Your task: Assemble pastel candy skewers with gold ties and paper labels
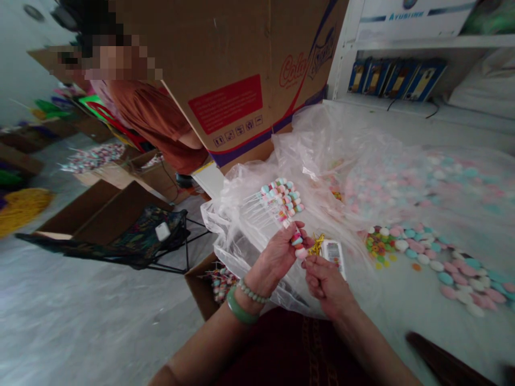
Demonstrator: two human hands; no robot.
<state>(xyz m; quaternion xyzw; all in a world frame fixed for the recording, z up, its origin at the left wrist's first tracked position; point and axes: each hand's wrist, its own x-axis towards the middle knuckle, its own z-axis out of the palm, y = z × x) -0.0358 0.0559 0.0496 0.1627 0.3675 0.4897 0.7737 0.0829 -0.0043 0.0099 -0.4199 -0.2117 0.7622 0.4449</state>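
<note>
My left hand [284, 249] is closed around a candy skewer [296, 241] with pink, blue, white and orange pieces threaded in a row. At its lower end, the fingers of my right hand [328, 281] are pinched together; what they grip is too small to make out. Just beyond my hands, several candy skewers [284, 193] lie side by side on clear plastic, their white sticks pointing left. Gold twist ties [317, 245] and a small white tray [333, 253] with a printed label are close to my right hand.
Loose pastel candies [462, 268] and ring gummies [378, 244] spread over the table's right side, partly under plastic sheeting [314, 145]. A large cardboard box [241, 64] stands behind. At left are a folding chair [137, 241] with a phone, and a person in a brown shirt [148, 115].
</note>
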